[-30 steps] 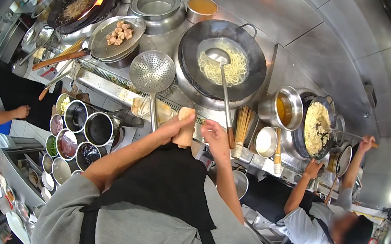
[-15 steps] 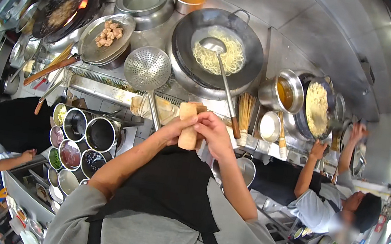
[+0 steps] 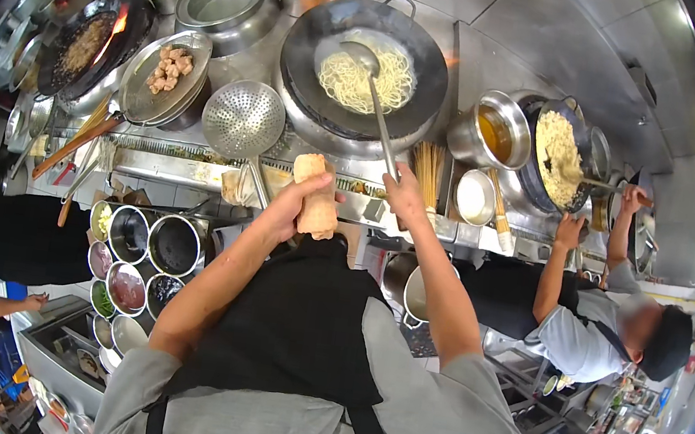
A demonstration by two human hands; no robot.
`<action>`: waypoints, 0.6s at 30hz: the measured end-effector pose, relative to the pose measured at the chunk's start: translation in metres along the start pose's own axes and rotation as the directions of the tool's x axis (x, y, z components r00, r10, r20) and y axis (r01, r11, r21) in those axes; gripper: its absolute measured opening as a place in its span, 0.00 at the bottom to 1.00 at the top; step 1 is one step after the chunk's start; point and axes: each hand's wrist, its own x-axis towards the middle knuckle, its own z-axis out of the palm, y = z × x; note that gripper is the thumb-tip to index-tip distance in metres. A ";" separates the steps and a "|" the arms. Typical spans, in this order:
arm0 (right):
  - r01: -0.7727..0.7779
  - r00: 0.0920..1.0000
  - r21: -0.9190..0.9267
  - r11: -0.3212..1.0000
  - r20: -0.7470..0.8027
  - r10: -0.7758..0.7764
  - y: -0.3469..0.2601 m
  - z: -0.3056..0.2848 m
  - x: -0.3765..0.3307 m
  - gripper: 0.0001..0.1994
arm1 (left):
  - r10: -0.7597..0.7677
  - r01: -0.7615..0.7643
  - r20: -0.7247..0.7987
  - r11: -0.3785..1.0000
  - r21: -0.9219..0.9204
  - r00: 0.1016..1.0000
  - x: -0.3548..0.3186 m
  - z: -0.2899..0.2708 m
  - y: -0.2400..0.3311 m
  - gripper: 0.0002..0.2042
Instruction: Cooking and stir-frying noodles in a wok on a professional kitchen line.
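My left hand (image 3: 288, 206) is closed round a folded beige cloth (image 3: 319, 204), held upright in front of my apron. In my right hand (image 3: 406, 195) is the handle end of a long metal ladle (image 3: 384, 121). The ladle's bowl rests among pale noodles (image 3: 350, 79) in a large dark wok (image 3: 428, 61) on the stove. Just left of the wok lies a round perforated strainer (image 3: 243, 118), its handle pointing down toward my left hand.
A strainer with meat cubes (image 3: 171, 69) sits farther left, beyond it a wok over flame (image 3: 80, 46). Right of my wok are a bamboo brush (image 3: 428, 175) and a metal pot of brown liquid (image 3: 496, 136). At far right a co-worker (image 3: 578, 331) stirs a wok of fried rice (image 3: 554, 152).
My hands have parted: the right has let go of the cloth and taken the ladle's handle. The left keeps the cloth. The co-worker's utensil has shifted in the rice.
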 end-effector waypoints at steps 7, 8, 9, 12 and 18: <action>-0.120 0.931 0.257 0.959 0.363 0.019 -0.012 -0.105 -0.076 0.13 | 0.096 -0.089 -0.108 0.993 0.073 0.989 -0.010 -0.005 0.002 0.20; -0.059 0.951 0.179 0.982 0.309 0.000 0.000 -0.104 -0.076 0.14 | 0.078 -0.074 -0.155 0.997 0.034 0.985 -0.009 -0.004 0.000 0.18; -0.002 0.967 0.097 0.995 0.255 -0.023 0.015 -0.100 -0.070 0.15 | 0.058 -0.061 -0.200 0.998 -0.006 0.978 -0.005 -0.004 0.000 0.17; 0.228 0.967 -0.029 0.973 0.127 -0.222 0.056 -0.077 -0.030 0.13 | 0.059 -0.071 -0.240 0.997 -0.040 0.969 0.016 -0.012 -0.007 0.18; -0.075 0.996 0.497 0.865 0.079 0.041 0.027 -0.068 -0.007 0.09 | 0.031 -0.055 -0.323 0.996 -0.065 0.946 0.113 -0.025 0.014 0.28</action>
